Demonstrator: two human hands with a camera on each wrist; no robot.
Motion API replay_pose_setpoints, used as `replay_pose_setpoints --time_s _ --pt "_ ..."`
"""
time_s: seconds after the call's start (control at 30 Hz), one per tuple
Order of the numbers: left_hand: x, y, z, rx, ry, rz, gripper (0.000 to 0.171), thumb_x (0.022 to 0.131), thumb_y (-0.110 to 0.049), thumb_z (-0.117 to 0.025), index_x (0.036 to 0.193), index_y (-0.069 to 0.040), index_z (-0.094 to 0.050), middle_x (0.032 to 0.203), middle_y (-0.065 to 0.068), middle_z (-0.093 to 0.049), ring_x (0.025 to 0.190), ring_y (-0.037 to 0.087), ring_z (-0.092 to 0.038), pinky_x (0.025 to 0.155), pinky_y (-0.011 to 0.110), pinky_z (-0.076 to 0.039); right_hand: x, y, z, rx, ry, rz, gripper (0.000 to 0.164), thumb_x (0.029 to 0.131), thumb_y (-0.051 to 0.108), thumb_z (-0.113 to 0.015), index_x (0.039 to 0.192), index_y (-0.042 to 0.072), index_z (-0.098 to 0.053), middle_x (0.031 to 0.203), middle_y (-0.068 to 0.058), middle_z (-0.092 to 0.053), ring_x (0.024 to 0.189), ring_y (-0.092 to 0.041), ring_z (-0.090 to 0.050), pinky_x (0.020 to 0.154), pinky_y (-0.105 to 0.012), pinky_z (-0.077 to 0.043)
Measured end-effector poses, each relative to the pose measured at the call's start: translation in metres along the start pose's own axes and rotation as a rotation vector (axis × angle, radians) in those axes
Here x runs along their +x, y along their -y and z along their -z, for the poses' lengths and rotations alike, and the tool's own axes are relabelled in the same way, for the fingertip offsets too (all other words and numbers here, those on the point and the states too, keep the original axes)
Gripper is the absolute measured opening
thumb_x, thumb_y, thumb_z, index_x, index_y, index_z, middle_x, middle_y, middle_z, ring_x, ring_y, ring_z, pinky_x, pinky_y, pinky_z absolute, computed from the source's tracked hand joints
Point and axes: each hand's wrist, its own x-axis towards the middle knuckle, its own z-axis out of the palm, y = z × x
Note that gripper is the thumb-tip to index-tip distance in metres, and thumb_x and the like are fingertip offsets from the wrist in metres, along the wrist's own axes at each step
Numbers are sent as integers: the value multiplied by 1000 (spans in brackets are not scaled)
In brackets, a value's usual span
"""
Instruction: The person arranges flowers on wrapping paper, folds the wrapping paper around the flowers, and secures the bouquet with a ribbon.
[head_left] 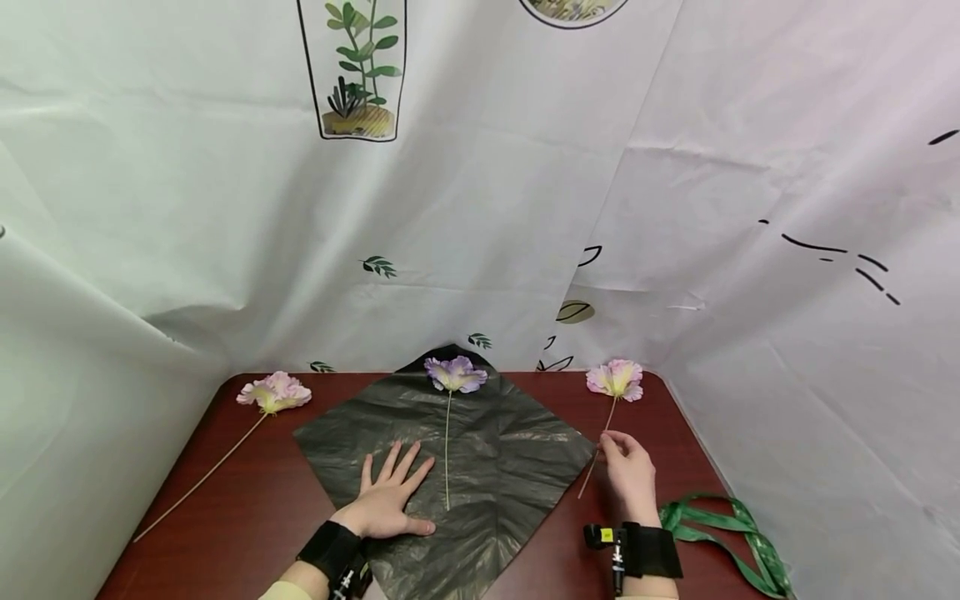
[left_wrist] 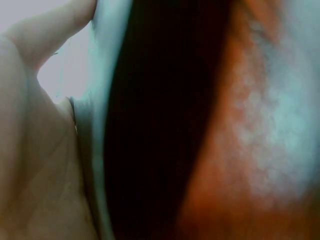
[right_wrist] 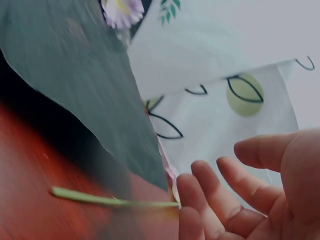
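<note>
My left hand (head_left: 385,502) rests with spread fingers on a dark, wrinkled wrapping sheet (head_left: 517,475) laid like a diamond on the table. Just right of it, a purple artificial flower (head_left: 456,374) lies on the sheet, stem towards me. At the sheet's right corner, my right hand (head_left: 630,471) is at the stem of a pink flower (head_left: 615,380). In the right wrist view the thumb stands apart from the loosely bent fingers (right_wrist: 210,180), and the stem (right_wrist: 110,201) passes behind them. The left wrist view is blurred, showing part of the palm (left_wrist: 40,160).
Another pale pink flower (head_left: 276,392) lies at the left, its long stem slanting towards me. A green ribbon (head_left: 720,521) lies loose at the right edge of the reddish-brown table (head_left: 247,500). White printed sheeting (head_left: 480,208) surrounds the table's back and sides.
</note>
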Motion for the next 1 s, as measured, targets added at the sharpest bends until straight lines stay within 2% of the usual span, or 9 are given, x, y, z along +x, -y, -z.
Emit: replay_pose_setpoints --time_s 0.17,0.33,0.5,0.6,0.67,0.73,0.8,0.9,1.0 --pt "-1 0 1 2 3 5 117 89 -86 -70 178 -20 -32 187 14 -5 169 50 10 118 84 18 4 -1 10 -78 -24 8 48 119 36 -53 147 0 -65 126 -26 -75 116 -41 -73 89 -41 -52" --pt "0 -2 0 0 6 8 118 89 -87 -69 178 -19 -32 187 14 -5 169 49 10 118 84 19 24 -8 18 -279 -37 14 49 115 37 -58 142 -3 -66 127 -29 -72 113 -47 -69 88 -55 -55" --pt "1 -2 0 5 4 12 117 89 -87 -69 178 -20 -32 187 13 -4 169 49 11 119 83 19 88 -55 22 -434 67 3 62 108 48 -63 132 -8 -70 128 -33 -71 115 -53 -68 92 -63 -57" --pt "2 0 0 9 -3 12 117 89 -87 -69 178 -21 -32 187 13 -5 169 49 10 119 83 18 132 -98 22 -456 186 5 81 104 67 -61 126 -10 -73 122 -32 -72 107 -50 -69 85 -57 -59" --pt "1 0 0 1 0 8 116 89 -86 -70 178 -21 -32 187 13 -4 169 49 10 119 83 19 146 -115 23 -428 261 -28 94 99 78 -61 123 -13 -73 116 -32 -71 102 -47 -69 81 -53 -59" --pt "1 0 0 -8 1 5 116 89 -86 -70 178 -20 -32 187 14 -4 169 49 11 119 83 19 152 -119 25 -393 323 -76 107 96 87 -57 129 -15 -70 117 -33 -70 100 -44 -68 78 -50 -59" --pt "0 0 0 -12 2 5 117 89 -86 -70 178 -20 -33 187 14 -4 169 49 10 119 84 19 143 -106 27 -348 365 -117 115 96 87 -56 140 -19 -62 128 -39 -66 111 -49 -70 88 -53 -61" --pt "0 -1 0 -8 -3 8 117 89 -86 -70 177 -19 -33 187 14 -5 169 49 10 119 84 18 129 -84 30 -308 404 -127 117 97 81 -56 149 -24 -51 143 -44 -59 126 -54 -66 104 -58 -58" --pt "0 -3 1 -11 -5 9 117 89 -86 -70 178 -19 -33 187 14 -5 169 49 10 119 84 19 128 -81 30 -323 392 -123 108 95 79 -62 141 -19 -61 136 -39 -64 122 -49 -68 104 -53 -58"
